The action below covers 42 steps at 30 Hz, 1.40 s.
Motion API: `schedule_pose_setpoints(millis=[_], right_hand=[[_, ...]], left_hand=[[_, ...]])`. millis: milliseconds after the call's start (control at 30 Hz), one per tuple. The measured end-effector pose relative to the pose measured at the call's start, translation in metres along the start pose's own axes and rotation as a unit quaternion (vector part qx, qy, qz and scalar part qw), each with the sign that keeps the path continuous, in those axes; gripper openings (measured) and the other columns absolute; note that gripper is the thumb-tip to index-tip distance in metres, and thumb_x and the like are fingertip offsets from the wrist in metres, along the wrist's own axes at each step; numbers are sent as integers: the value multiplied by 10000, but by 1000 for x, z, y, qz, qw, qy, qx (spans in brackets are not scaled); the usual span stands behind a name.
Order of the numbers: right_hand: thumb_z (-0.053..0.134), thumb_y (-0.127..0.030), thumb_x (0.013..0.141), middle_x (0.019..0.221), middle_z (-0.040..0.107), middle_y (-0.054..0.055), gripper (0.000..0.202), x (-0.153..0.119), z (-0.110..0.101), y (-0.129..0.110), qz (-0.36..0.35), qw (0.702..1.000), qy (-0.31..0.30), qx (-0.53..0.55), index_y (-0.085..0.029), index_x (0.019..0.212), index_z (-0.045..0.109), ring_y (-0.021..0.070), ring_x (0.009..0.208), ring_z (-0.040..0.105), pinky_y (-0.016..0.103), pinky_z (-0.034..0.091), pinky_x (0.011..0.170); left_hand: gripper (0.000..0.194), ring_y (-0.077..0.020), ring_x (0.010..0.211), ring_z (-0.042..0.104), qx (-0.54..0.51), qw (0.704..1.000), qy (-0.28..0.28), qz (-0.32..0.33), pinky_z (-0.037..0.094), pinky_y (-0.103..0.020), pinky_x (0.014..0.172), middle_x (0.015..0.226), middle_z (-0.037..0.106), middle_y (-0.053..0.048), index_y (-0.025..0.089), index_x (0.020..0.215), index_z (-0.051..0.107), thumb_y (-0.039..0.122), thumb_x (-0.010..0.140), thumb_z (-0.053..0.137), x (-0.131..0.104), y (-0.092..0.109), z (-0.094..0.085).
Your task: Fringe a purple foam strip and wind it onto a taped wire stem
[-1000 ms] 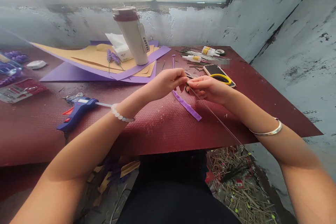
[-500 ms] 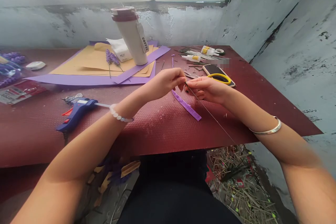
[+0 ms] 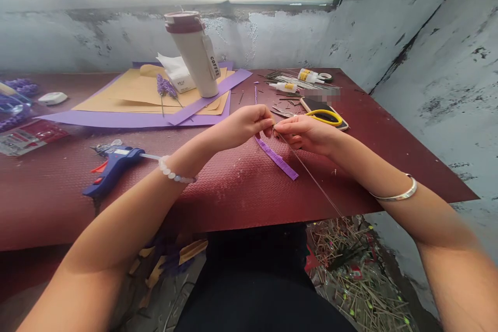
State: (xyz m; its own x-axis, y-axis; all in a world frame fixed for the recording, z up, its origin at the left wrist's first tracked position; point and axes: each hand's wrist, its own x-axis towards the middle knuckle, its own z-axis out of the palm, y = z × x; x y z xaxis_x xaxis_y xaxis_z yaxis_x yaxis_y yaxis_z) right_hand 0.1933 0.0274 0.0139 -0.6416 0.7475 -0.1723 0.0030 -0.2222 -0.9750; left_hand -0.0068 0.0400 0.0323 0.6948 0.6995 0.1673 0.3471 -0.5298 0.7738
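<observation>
Over the table, my left hand (image 3: 253, 122) and my right hand (image 3: 305, 133) meet fingertip to fingertip. Both pinch the upper end of a thin wire (image 3: 316, 178), which slants down to the right past the table's front edge. The exact contact is partly hidden by my fingers. Just under my hands lies a purple fringed paper strip (image 3: 279, 159) on the tabletop; its far part is hidden behind my left hand. Beyond my right hand are scissors with yellow handles (image 3: 337, 116), partly covered by it and resting over a phone (image 3: 312, 105).
A blue glue gun (image 3: 119, 166) lies at left on the red table (image 3: 218, 187). Behind are a coffee cup (image 3: 193, 57), a tissue pack (image 3: 182, 81), brown paper (image 3: 109, 96) and purple flowers (image 3: 166, 86). Glue bottles (image 3: 309, 75) and wires stand back right.
My hands have dropped very slightly, still pinched together. The lower end of the wire has swung a little to the left.
</observation>
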Motion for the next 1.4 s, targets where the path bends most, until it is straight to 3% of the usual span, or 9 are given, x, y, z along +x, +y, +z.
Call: schedule_pose_setpoints(millis=[233,367,600,800,1100,1300,1400], right_hand=[[673,-181,778,502,381,-73,190,0,9,0,-56,993,94,-48,-128,622,579,31,449,209,233,114,428],[672,-183,776,508,372,-70,152,-2,12,1,-54,991,108,-65,-117,651,617,36,460,210,238,105,433],[718,-295,812,550,318,-77,272,-1,7,1,-47,998,26,-17,-137,647,569,50,496,179,224,126,429],[685,-253,836,592,365,-58,164,2,0,3,-19,1000,12,20,-96,792,666,52,504,178,204,129,415],[703,-257,837,568,380,-71,190,3,-2,5,-17,996,-47,71,-104,758,625,35,478,179,170,154,398],[727,-304,833,576,340,-89,225,6,-2,7,-49,993,-72,78,-128,786,597,37,480,169,167,163,404],[732,-357,834,584,352,-85,273,5,1,7,-94,993,-50,49,-136,768,586,34,482,199,175,165,419]], left_hand=[[200,-89,648,589,-26,997,46,-63,447,-210,574,713,639,-23,175,780,513,230,962,454,1,3,3],[229,-74,552,536,-11,998,-3,-68,403,-202,513,611,601,-1,172,719,529,222,939,494,0,7,2],[220,-77,569,544,-6,999,-11,-48,421,-213,542,636,623,-8,179,706,525,216,921,491,-1,9,-4],[202,-84,593,562,-48,997,0,-55,450,-218,544,669,639,-27,174,728,539,240,915,500,-1,6,-4],[213,-77,585,547,-91,995,-6,-31,449,-201,525,657,597,-14,185,724,507,226,932,490,-1,6,-2],[191,-73,602,546,-102,995,21,-7,449,-186,535,678,585,-7,193,760,500,242,942,476,-1,6,2],[184,-80,623,558,-78,996,38,10,458,-201,563,685,579,-3,195,770,502,259,941,480,-1,5,2]])
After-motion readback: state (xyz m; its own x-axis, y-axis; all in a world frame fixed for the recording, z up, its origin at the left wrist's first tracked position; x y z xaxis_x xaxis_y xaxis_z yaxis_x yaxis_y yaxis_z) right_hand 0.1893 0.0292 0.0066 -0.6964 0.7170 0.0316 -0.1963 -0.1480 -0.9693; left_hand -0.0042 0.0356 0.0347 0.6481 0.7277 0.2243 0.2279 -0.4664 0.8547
